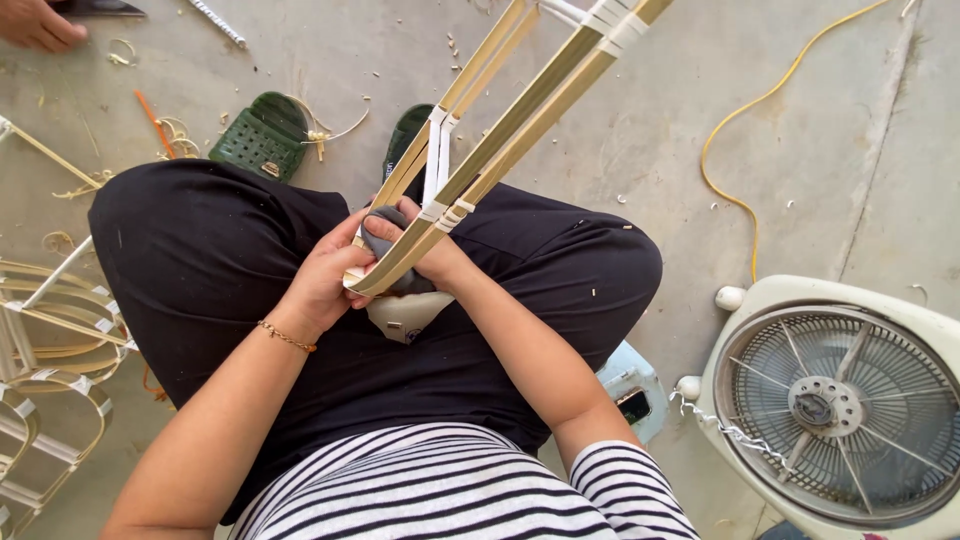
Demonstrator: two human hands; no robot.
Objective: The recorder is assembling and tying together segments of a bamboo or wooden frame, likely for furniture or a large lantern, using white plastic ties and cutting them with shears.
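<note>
Nearest the camera is a striped shirt [470,490], then black trousers [250,260] over the seated person's knees. Above the lap, the left hand [325,275], a thin gold bracelet [286,336] at its wrist, curls its fingers [352,232] around the near end of a bundle of bamboo strips [500,140], pressing it from the left. The right hand [420,255] meets it from the other side, its fingers closed on the same curved end together with a dark grey tool [385,240]; exactly how that tool is gripped cannot be told. A pale object [405,315] sits in the lap just below both hands. The strips, bound at several spots with white tape, run up and away to the frame's top edge. On the concrete floor [850,150] beyond lie two green sandals [262,135] among shavings. To the right stands a white box fan [840,400], with a yellow cable [750,120] winding past it. To the left rest finished bamboo frames [50,400]. At the far top left, another person's hand [38,24] touches the floor.
</note>
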